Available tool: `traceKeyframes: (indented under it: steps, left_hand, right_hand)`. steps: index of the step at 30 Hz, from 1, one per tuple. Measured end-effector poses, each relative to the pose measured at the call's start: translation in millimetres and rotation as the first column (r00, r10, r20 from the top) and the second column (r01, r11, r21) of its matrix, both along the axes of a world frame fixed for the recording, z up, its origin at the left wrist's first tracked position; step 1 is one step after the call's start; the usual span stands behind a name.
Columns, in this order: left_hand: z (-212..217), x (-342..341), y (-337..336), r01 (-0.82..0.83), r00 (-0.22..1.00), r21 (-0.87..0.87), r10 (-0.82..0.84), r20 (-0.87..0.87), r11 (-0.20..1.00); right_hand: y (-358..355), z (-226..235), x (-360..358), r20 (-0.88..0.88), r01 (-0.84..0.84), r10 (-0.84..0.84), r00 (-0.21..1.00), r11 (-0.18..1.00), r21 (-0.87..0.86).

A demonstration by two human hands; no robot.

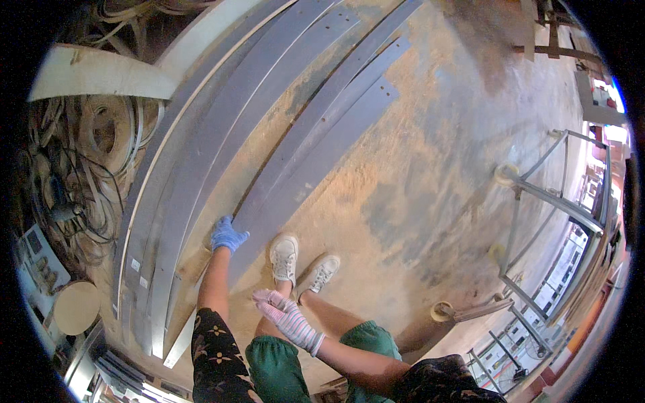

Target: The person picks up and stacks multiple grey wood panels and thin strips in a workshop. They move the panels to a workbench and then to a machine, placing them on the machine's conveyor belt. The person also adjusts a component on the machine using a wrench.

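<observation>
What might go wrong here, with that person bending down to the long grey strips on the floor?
1. The left hand grips the near end of a long grey panel strip; its thin edge might cut through the blue glove.
2. The strip is very long, so lifted from one end it may sag or swing.
3. The white shoes stand right beside the strips; a dropped end could hit the toes.

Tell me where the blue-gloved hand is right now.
Head view, left of centre: the left hand rests on the near end of a grey strip, beside the white shoes.
</observation>
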State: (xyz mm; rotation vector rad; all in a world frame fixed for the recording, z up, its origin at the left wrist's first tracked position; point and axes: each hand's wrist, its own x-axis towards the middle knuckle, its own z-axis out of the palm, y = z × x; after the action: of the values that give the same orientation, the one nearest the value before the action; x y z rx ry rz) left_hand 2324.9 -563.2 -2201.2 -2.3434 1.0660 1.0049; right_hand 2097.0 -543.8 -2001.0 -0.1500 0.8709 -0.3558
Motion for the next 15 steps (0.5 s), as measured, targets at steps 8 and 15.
traceKeyframes:
  steps: [8,15]
  left_hand:
    - [20,-25,-15,-0.051,0.999,0.080,0.049,0.023,0.996]
    - [30,-29,-31,0.022,0.998,0.170,-0.032,0.058,0.985]
  right_hand:
    - [-11,11,-6,-0.009,-0.004,0.003,1.000,0.997,-0.074]
    - [-9,15,-8,0.012,0.068,-0.068,0.998,0.998,-0.004]
